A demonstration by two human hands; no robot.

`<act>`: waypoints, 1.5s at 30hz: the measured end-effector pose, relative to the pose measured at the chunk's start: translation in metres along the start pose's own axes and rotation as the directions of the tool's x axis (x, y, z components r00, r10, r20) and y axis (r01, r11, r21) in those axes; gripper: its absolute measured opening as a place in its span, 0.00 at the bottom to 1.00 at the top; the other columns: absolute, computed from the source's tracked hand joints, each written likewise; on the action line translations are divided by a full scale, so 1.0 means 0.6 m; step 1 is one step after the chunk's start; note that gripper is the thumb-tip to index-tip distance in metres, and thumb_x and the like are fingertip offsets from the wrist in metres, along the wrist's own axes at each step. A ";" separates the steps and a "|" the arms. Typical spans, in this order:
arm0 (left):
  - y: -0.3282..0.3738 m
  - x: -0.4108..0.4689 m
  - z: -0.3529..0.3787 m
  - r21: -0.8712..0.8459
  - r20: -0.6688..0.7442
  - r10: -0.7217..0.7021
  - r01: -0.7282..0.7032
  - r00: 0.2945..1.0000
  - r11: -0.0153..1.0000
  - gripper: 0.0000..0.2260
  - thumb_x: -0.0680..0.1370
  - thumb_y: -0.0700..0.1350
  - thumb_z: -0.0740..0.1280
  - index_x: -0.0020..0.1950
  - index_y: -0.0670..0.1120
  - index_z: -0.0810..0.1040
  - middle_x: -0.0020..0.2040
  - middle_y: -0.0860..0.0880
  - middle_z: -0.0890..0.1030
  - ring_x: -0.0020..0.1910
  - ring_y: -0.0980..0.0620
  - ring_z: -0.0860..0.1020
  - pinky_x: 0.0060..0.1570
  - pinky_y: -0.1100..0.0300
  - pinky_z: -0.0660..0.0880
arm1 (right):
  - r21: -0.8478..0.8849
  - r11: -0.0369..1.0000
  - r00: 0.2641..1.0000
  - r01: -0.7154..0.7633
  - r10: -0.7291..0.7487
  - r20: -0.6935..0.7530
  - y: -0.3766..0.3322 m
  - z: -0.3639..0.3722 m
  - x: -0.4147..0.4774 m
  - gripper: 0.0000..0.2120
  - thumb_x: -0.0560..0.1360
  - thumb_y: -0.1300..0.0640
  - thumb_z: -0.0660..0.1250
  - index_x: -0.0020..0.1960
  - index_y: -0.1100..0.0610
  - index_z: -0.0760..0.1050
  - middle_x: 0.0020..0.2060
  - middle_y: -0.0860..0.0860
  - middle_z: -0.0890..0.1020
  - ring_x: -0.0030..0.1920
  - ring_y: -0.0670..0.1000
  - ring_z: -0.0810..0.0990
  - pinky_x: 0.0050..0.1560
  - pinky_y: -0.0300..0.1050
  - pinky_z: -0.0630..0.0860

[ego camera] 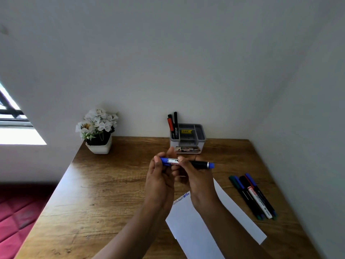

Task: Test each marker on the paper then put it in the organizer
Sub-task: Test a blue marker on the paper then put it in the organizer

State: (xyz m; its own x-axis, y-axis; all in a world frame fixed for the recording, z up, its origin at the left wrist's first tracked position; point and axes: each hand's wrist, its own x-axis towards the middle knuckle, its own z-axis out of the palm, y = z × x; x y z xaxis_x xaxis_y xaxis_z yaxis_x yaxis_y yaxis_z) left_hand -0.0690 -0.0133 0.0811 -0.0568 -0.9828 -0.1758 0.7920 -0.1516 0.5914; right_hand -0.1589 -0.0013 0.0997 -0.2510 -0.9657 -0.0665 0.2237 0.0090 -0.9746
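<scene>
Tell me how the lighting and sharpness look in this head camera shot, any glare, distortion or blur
Head view: daylight enters from the window, which is blown out white; a soft sheen lies on the left of the wooden desk; the wide lens bends the walls and desk edges; the blue marker held in the left hand and right hand is fairly sharp, but its label and the scribbles on the paper are unreadable.

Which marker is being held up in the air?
The blue marker, held level by both hands above the paper. The other markers lie in a bunch on the table or stand in the organizer.
</scene>
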 end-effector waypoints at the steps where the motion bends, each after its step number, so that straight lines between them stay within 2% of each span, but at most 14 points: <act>1: -0.001 0.002 -0.006 -0.001 0.001 -0.008 0.008 1.000 1.000 0.12 0.82 0.49 0.55 0.54 0.44 0.73 0.61 0.41 0.79 0.37 0.52 0.80 0.35 0.60 0.78 | -0.023 1.000 0.999 -0.004 0.005 0.044 -0.001 -0.005 0.000 0.06 0.71 0.55 0.70 0.46 0.56 0.79 0.34 0.50 0.85 0.35 0.47 0.84 0.32 0.36 0.78; 5: 0.006 0.013 -0.017 0.054 -0.021 0.022 -0.021 1.000 0.998 0.13 0.78 0.48 0.59 0.56 0.43 0.75 0.58 0.40 0.81 0.57 0.45 0.80 0.53 0.54 0.79 | -0.212 0.970 0.987 0.121 -0.095 0.126 -0.007 -0.040 -0.004 0.13 0.65 0.51 0.72 0.49 0.51 0.77 0.42 0.45 0.85 0.43 0.44 0.83 0.36 0.36 0.79; 8: 0.022 0.029 -0.022 0.159 -0.042 0.076 -0.068 0.996 0.985 0.10 0.79 0.45 0.60 0.55 0.42 0.76 0.55 0.41 0.82 0.56 0.48 0.81 0.54 0.56 0.78 | -0.315 0.930 0.977 0.187 -0.144 0.156 -0.025 -0.074 0.006 0.18 0.64 0.48 0.73 0.53 0.47 0.76 0.46 0.46 0.84 0.48 0.45 0.82 0.46 0.42 0.80; 11: 0.024 0.042 -0.020 0.289 0.013 0.107 -0.106 0.994 0.952 0.10 0.78 0.45 0.61 0.54 0.42 0.76 0.54 0.42 0.83 0.56 0.48 0.81 0.58 0.52 0.75 | -0.714 0.636 0.943 0.293 -0.072 0.324 -0.042 -0.068 0.015 0.20 0.70 0.45 0.70 0.61 0.44 0.73 0.52 0.38 0.78 0.53 0.40 0.77 0.50 0.37 0.75; 14: 0.013 0.052 -0.001 0.411 0.117 0.163 -0.197 0.980 0.890 0.12 0.77 0.47 0.60 0.54 0.41 0.76 0.53 0.43 0.83 0.57 0.48 0.80 0.57 0.54 0.74 | -0.843 0.406 0.932 0.353 -0.075 0.354 -0.039 -0.042 0.034 0.14 0.75 0.50 0.67 0.60 0.49 0.75 0.51 0.44 0.82 0.51 0.44 0.79 0.46 0.33 0.71; 18: 0.012 0.083 0.001 0.507 0.240 0.177 -0.279 0.955 0.816 0.14 0.77 0.49 0.58 0.57 0.45 0.77 0.56 0.50 0.82 0.60 0.53 0.78 0.58 0.57 0.74 | -0.817 0.512 0.945 0.266 0.031 0.327 -0.038 -0.039 0.078 0.11 0.75 0.54 0.68 0.57 0.52 0.78 0.49 0.48 0.83 0.42 0.41 0.77 0.43 0.31 0.71; 21: 0.004 0.129 -0.017 0.617 0.252 0.131 -0.263 0.959 0.741 0.20 0.79 0.52 0.58 0.71 0.52 0.68 0.69 0.55 0.71 0.66 0.60 0.70 0.59 0.64 0.69 | -0.796 0.559 0.954 0.234 0.027 0.299 -0.035 -0.042 0.124 0.11 0.75 0.54 0.67 0.57 0.53 0.77 0.50 0.49 0.83 0.45 0.45 0.79 0.44 0.36 0.74; 24: -0.019 0.188 -0.040 0.718 0.079 0.109 -0.132 0.991 0.684 0.27 0.80 0.52 0.61 0.77 0.56 0.55 0.77 0.51 0.57 0.72 0.52 0.61 0.61 0.57 0.64 | -0.672 0.718 0.979 0.181 -0.068 0.191 -0.041 -0.031 0.182 0.11 0.75 0.55 0.68 0.57 0.54 0.76 0.48 0.45 0.80 0.48 0.45 0.79 0.40 0.31 0.72; 27: -0.042 0.237 -0.063 0.821 0.063 0.023 -0.065 0.998 0.567 0.34 0.78 0.45 0.66 0.78 0.56 0.50 0.78 0.47 0.55 0.74 0.45 0.59 0.66 0.50 0.65 | -0.587 0.779 0.975 0.222 -0.168 0.146 -0.057 -0.008 0.242 0.09 0.74 0.56 0.69 0.53 0.54 0.75 0.45 0.43 0.79 0.47 0.46 0.78 0.42 0.33 0.71; 29: -0.056 0.257 -0.074 0.880 0.087 0.003 -0.078 0.996 0.469 0.36 0.77 0.42 0.68 0.78 0.53 0.49 0.77 0.47 0.58 0.73 0.46 0.62 0.66 0.52 0.66 | -0.606 0.752 0.965 0.261 -0.193 0.176 -0.060 0.009 0.271 0.09 0.73 0.57 0.70 0.53 0.55 0.75 0.47 0.45 0.80 0.49 0.48 0.79 0.45 0.37 0.74; 32: -0.076 0.278 -0.079 0.877 0.146 -0.007 -0.126 0.989 0.463 0.32 0.78 0.41 0.66 0.77 0.51 0.53 0.74 0.48 0.65 0.71 0.48 0.66 0.65 0.58 0.66 | -0.680 0.667 0.952 0.305 -0.199 0.232 -0.049 0.026 0.301 0.10 0.73 0.58 0.70 0.53 0.57 0.76 0.50 0.52 0.82 0.50 0.51 0.80 0.49 0.42 0.75; 37: -0.103 0.300 -0.098 0.932 0.116 0.050 -0.126 0.992 0.341 0.24 0.79 0.48 0.64 0.74 0.55 0.61 0.66 0.51 0.74 0.62 0.52 0.73 0.64 0.50 0.71 | -0.829 0.483 0.959 0.283 -0.135 0.249 0.005 0.025 0.333 0.13 0.72 0.57 0.71 0.56 0.59 0.77 0.52 0.55 0.82 0.52 0.54 0.80 0.51 0.45 0.76; 41: -0.109 0.304 -0.106 0.962 0.139 0.123 -0.164 0.983 0.220 0.19 0.80 0.46 0.62 0.71 0.54 0.66 0.62 0.51 0.77 0.60 0.53 0.74 0.63 0.49 0.71 | -0.892 0.358 0.961 0.275 -0.122 0.247 0.055 0.016 0.335 0.12 0.73 0.56 0.70 0.55 0.58 0.76 0.50 0.55 0.82 0.51 0.54 0.80 0.50 0.47 0.76; 45: -0.107 0.300 -0.100 0.958 0.179 0.151 -0.207 0.972 0.199 0.16 0.81 0.44 0.61 0.67 0.55 0.68 0.57 0.54 0.76 0.59 0.50 0.75 0.62 0.50 0.72 | -0.888 0.343 0.950 0.305 -0.169 0.262 0.061 0.015 0.331 0.24 0.71 0.52 0.72 0.64 0.57 0.71 0.57 0.55 0.77 0.55 0.55 0.77 0.52 0.48 0.74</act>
State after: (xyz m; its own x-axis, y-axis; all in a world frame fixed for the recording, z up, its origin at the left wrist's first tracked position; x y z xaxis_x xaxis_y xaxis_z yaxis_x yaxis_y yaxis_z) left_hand -0.0936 -0.1741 -0.0359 -0.0442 -0.9973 0.0590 -0.4130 0.0720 0.9079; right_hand -0.1921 -0.1949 0.0526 -0.0300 -0.9871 0.1571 -0.8365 -0.0612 -0.5445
